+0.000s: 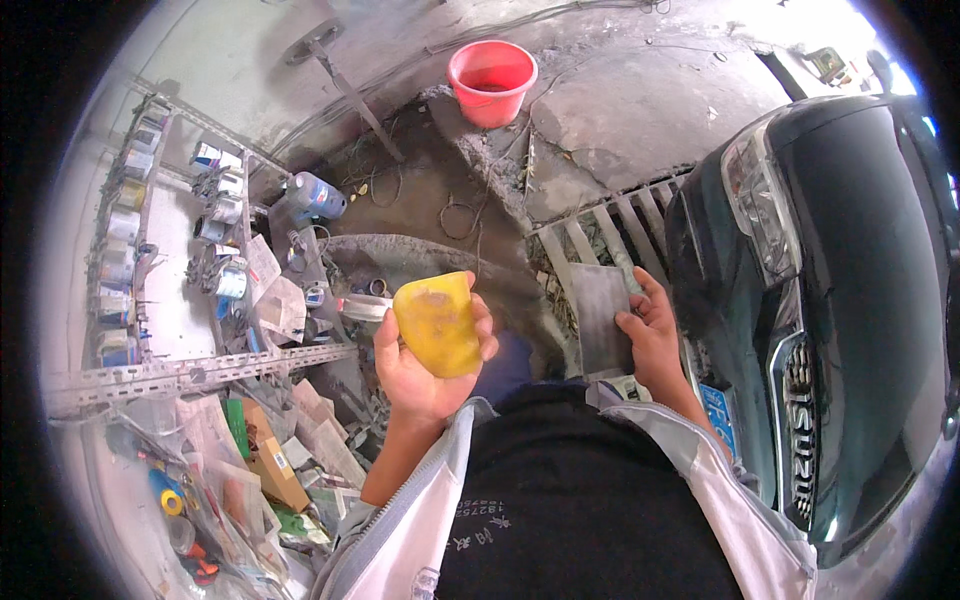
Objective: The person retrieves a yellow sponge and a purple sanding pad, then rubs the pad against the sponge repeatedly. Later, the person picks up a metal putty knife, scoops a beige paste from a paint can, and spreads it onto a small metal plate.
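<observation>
Black shirt (560, 490) under open pale jacket (700, 450), lower centre of frame. Left hand (418, 385): forearm rising from lower left, palm upturned; thumb and fingers closed about opposite edges of smudged yellow block (438, 328), centre of frame. Right hand (657, 338): forearm slanting up-left; thumb and fingers pinching right edge of grey rectangular sheet (600, 325), right of centre.

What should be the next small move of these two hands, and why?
Perhaps the right hand should bring the thin grey rectangular sheet toward the flat yellow rounded block in the left hand. The sheet and block are held apart, each hand has one, and the block's broad, smudged face is uncovered toward the camera.
</observation>
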A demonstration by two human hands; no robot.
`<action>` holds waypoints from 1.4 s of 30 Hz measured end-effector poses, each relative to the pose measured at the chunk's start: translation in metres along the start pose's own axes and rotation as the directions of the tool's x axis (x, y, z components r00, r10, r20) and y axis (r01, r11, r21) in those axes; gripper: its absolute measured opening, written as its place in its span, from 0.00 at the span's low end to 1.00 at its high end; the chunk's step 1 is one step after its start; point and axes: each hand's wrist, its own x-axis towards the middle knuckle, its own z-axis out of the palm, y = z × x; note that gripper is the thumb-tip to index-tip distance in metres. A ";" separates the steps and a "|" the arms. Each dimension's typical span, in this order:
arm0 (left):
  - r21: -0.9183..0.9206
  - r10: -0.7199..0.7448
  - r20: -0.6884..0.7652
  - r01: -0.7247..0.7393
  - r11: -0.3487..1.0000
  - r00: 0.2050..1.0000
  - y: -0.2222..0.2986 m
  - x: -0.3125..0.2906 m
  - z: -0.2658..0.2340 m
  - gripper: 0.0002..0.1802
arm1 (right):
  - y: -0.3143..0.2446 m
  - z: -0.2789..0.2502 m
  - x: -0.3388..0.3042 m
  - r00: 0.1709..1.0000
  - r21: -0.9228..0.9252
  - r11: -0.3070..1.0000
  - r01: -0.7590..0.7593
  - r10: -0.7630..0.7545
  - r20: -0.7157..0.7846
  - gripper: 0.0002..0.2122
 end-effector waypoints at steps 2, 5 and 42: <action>-0.006 0.002 0.036 -0.002 1.000 0.999 0.010 0.011 -0.009 0.39 | 0.001 0.006 0.014 1.000 -0.071 0.997 0.009 -0.011 -0.024 0.33; -0.016 -0.012 0.073 0.013 1.000 0.997 0.027 0.034 -0.028 0.38 | -0.002 0.023 0.038 1.000 -0.025 1.000 0.002 -0.003 -0.027 0.33; 0.575 -0.171 -0.092 0.192 0.795 0.981 0.016 0.495 0.082 0.18 | -0.123 -0.055 0.392 0.953 -0.012 0.999 -0.047 0.041 -0.302 0.32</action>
